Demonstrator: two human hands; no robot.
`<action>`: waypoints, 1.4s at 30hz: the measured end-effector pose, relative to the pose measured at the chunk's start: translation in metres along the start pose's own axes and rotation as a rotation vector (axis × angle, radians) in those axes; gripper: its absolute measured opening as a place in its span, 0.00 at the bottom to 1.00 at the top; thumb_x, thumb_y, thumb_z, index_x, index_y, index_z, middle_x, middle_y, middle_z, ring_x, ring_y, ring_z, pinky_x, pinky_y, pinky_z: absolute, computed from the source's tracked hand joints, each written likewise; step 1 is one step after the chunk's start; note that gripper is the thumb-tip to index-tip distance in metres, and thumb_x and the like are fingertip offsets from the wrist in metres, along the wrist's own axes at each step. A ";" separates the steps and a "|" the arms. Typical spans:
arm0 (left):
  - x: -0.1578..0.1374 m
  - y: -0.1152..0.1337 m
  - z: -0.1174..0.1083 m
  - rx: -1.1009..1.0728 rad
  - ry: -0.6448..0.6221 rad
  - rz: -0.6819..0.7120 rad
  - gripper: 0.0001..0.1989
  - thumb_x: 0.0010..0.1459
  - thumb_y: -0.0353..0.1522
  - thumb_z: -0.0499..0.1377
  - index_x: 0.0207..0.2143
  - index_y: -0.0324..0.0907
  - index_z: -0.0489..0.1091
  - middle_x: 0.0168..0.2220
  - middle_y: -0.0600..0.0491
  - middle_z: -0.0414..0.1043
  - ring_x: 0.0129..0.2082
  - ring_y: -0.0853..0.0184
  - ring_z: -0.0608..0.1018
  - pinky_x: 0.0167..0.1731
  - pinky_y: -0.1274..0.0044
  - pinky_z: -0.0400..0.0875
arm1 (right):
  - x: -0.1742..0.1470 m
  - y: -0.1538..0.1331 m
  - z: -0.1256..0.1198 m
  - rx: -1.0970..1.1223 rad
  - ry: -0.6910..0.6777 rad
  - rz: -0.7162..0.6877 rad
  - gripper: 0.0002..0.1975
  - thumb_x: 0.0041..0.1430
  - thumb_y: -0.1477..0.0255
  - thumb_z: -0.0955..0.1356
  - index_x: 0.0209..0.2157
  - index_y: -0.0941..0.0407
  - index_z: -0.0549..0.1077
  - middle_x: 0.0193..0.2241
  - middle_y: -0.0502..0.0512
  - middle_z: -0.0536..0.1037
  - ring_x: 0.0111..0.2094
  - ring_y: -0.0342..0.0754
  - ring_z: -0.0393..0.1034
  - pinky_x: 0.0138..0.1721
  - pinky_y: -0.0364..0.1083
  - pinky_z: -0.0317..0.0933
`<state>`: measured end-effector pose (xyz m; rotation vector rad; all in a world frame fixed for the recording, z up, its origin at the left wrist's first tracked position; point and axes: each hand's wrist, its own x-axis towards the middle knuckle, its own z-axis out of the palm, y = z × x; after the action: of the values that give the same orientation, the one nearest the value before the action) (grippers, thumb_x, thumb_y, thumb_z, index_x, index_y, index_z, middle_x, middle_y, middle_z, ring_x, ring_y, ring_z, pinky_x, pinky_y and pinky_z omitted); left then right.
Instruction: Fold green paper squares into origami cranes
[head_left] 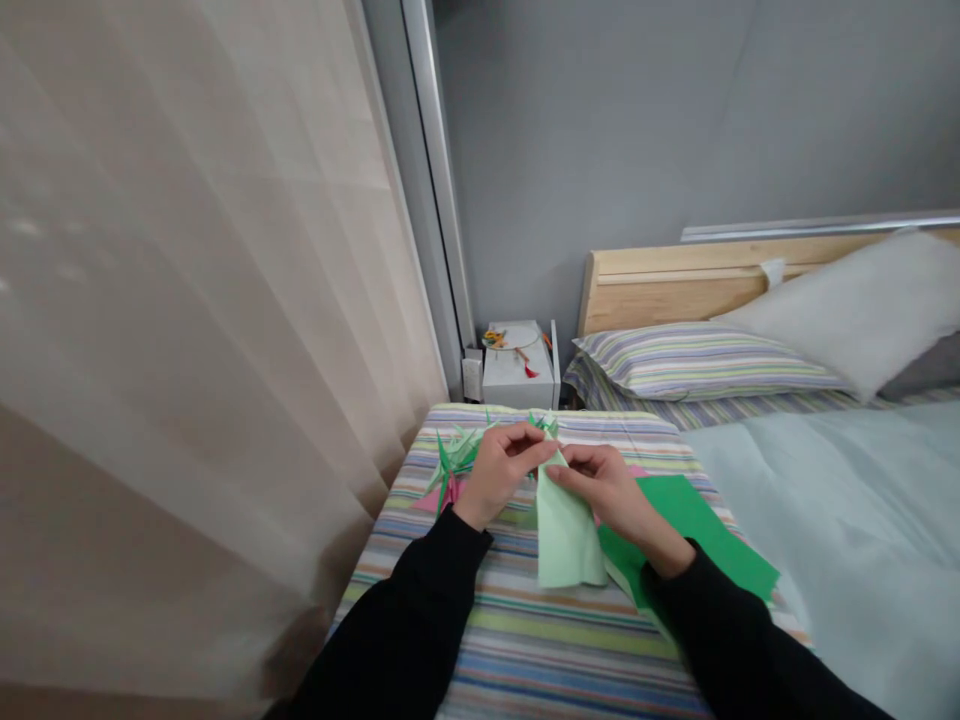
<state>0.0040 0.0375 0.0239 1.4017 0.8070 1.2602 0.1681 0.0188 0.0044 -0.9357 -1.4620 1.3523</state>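
Observation:
A folded sheet of pale green paper point(568, 535) hangs between my two hands over the striped cloth. My left hand point(504, 468) pinches its upper end, the fingertips close to those of the other hand. From the right, my right hand point(611, 487) grips the same upper part with thumb and fingers, partly covering the folds. Several folded paper cranes point(454, 455) in green and pale green lie behind and left of my left hand, with a bit of pink paper among them. Sheets of green paper point(701, 530) lie under and beyond my right forearm.
The striped cloth point(517, 660) covers the surface beneath my hands. Behind it stands a white bedside cabinet point(517, 375) with small items on top. A bed with a striped pillow point(705, 362) is at the right, a pale curtain point(225, 300) at the left.

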 end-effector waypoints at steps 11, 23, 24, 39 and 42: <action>-0.007 0.009 0.003 -0.116 0.005 -0.070 0.18 0.47 0.38 0.73 0.19 0.39 0.70 0.15 0.59 0.67 0.15 0.75 0.66 0.18 0.81 0.59 | -0.011 -0.011 0.007 0.174 -0.039 0.097 0.14 0.48 0.62 0.79 0.28 0.58 0.82 0.21 0.49 0.75 0.20 0.38 0.59 0.21 0.40 0.50; -0.004 0.004 0.003 -0.177 0.058 -0.108 0.15 0.45 0.37 0.74 0.19 0.38 0.73 0.17 0.59 0.66 0.17 0.77 0.63 0.19 0.80 0.55 | -0.011 0.000 0.004 0.031 -0.015 0.057 0.17 0.53 0.58 0.76 0.28 0.59 0.79 0.21 0.47 0.67 0.21 0.39 0.54 0.23 0.42 0.47; -0.005 0.004 0.003 -0.159 0.069 -0.090 0.15 0.46 0.37 0.73 0.19 0.38 0.73 0.17 0.59 0.66 0.17 0.77 0.62 0.20 0.80 0.55 | -0.010 0.000 0.005 0.014 -0.009 0.040 0.16 0.53 0.59 0.76 0.29 0.59 0.79 0.21 0.47 0.68 0.22 0.39 0.55 0.23 0.42 0.48; -0.003 -0.001 0.004 0.114 0.066 -0.044 0.15 0.49 0.39 0.70 0.20 0.39 0.73 0.20 0.57 0.67 0.25 0.71 0.66 0.30 0.77 0.60 | -0.005 0.004 0.006 -0.092 0.166 -0.085 0.14 0.54 0.60 0.75 0.27 0.57 0.79 0.23 0.51 0.75 0.25 0.45 0.64 0.28 0.44 0.57; -0.003 -0.003 0.004 0.136 0.067 -0.039 0.14 0.49 0.39 0.70 0.20 0.39 0.75 0.21 0.56 0.68 0.26 0.70 0.67 0.31 0.76 0.60 | -0.005 0.006 0.005 -0.043 0.229 -0.104 0.12 0.55 0.60 0.75 0.29 0.56 0.80 0.27 0.53 0.79 0.28 0.47 0.68 0.31 0.46 0.61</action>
<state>0.0074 0.0346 0.0207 1.4506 0.9776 1.2468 0.1643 0.0137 -0.0024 -0.9936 -1.3496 1.1035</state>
